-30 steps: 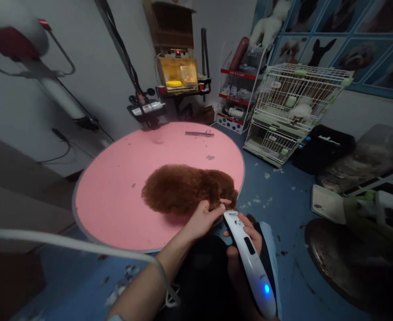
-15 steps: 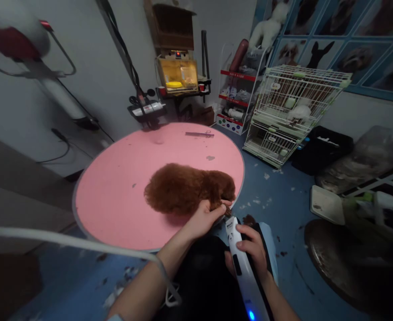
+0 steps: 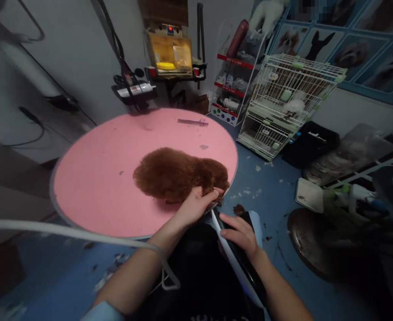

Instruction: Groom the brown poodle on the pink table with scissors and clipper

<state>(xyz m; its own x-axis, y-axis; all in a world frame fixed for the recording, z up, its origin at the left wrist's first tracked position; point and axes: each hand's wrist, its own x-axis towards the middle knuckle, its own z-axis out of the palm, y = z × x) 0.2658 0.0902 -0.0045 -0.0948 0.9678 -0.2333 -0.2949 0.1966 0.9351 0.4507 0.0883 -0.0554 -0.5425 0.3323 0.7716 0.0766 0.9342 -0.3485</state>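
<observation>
A small brown curly dog lies on a round pink grooming table. My left hand is closed on the dog's paw at the table's near edge. My right hand is wrapped round a white electric clipper, turned edge-on, its head pointing up at the paw just below my left fingers. A white cord runs across my left forearm.
A comb and scissors lie at the table's far edge. A tool tray on the grooming arm stands behind. White wire cages and a red shelf rack are at the right. Fur clumps lie on the blue floor.
The clipper has rolled from face-up to edge-on and its head has come up close under the paw. My left hand keeps its hold. The view has shifted downward.
</observation>
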